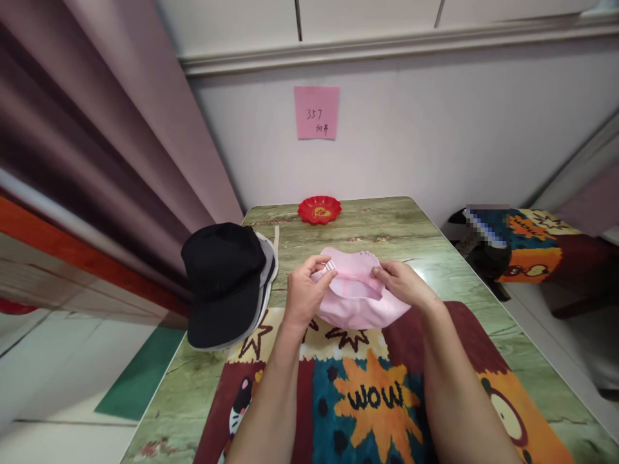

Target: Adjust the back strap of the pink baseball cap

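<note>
A pink cloth cap point(360, 310) is held up between my two hands over the patterned mat, its inside turned partly upward. My left hand point(309, 290) is closed on its left edge, near a small white tag or buckle point(330, 265) that is too small to make out for certain. On the opposite edge, my right hand point(399, 281) pinches the cloth between thumb and fingers. Left of my left hand stands a stack of nested caps, with a black cap point(220, 277) on top and paler brims showing beneath it.
A red scalloped dish point(319, 211) stands at the far edge of the green wood-patterned table point(387, 222). The colourful mat point(367, 399) lies under my forearms. A pink note point(316, 113) sticks to the wall. Curtains point(120, 109) hang at the left.
</note>
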Tool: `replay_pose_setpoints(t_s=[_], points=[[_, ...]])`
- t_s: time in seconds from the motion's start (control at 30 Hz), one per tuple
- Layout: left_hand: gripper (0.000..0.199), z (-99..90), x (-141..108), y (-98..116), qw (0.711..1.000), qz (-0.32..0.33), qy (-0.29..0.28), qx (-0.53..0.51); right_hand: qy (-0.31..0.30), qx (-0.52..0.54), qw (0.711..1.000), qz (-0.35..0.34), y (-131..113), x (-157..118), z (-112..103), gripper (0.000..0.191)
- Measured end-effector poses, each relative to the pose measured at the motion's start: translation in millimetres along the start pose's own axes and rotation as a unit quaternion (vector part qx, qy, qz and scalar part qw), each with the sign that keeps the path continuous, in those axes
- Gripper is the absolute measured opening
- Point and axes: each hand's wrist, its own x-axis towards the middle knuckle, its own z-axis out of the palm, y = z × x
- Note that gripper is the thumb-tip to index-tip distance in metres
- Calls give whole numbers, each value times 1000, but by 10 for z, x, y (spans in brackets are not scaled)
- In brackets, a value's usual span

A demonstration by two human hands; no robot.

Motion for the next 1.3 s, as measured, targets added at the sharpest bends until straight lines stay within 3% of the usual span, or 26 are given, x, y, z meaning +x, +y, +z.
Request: replay_pose_setpoints(t_s=[0.1,0.2,0.27,0.37,0.47,0.57,0.9,1.3], points=[[27,-12,7,-4,999,-6,39,-25,87,58,994,16,-36,75,97,34],[25,-36,-1,44,999,-1,39,-36,147,62,987,-37,-128,51,42,33],[23,-56,-16,104,999,15,28,-37,142,83,984,-71,-246,-32,-44,30],[21,-84,-48,216,998,60,22,-18,105,228,966,-61,-496,-192,-126,37],[19,-116,-81,315,994,101,27,19,54,336,939,-47,-742,-295,-97,37],[19,-150,-100,362,992,115,34,50,40,353,933,-58,-888,-305,-11,32],[25,-79,-83,318,997,44,28,-52,45,347,937,-23,-875,-196,189,33],[26,-82,-85,301,996,60,-2,-59,43,340,939,33,-878,-199,157,33]])
